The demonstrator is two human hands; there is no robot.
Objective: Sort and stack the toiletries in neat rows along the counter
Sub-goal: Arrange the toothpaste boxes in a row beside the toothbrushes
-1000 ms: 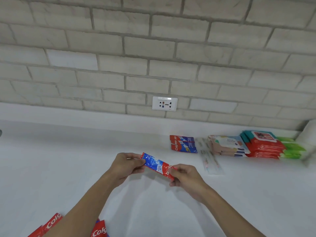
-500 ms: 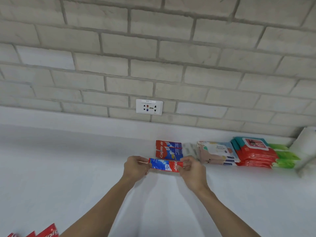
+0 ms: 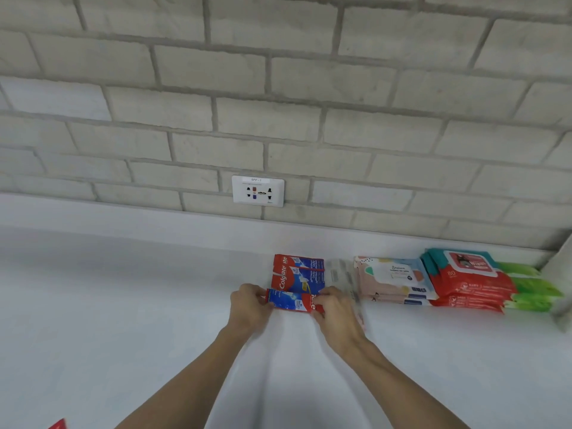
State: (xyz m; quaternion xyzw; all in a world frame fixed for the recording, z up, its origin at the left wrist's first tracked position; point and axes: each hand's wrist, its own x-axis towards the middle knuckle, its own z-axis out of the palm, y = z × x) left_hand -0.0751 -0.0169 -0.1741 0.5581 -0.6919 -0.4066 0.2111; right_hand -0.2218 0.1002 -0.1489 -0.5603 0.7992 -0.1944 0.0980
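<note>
Red-blue toothpaste box [image 3: 292, 300] horizontal, just before toothpaste stack [image 3: 297, 271] on counter [image 3: 123, 305].

1 head-worn wide-angle view, forward and down over the counter [image 3: 93, 305] toward the brick wall [image 3: 278, 88], close

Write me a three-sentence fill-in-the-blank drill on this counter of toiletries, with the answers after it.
1. The left hand and right hand pinch the ends of one toothpaste box; the boxes behind it are printed with the brand ____.
2. The number printed on the top of the red wipes packs is ____.
3. The white socket is set in a ____ wall.

Missing words: Colgate; 80; brick.
</note>
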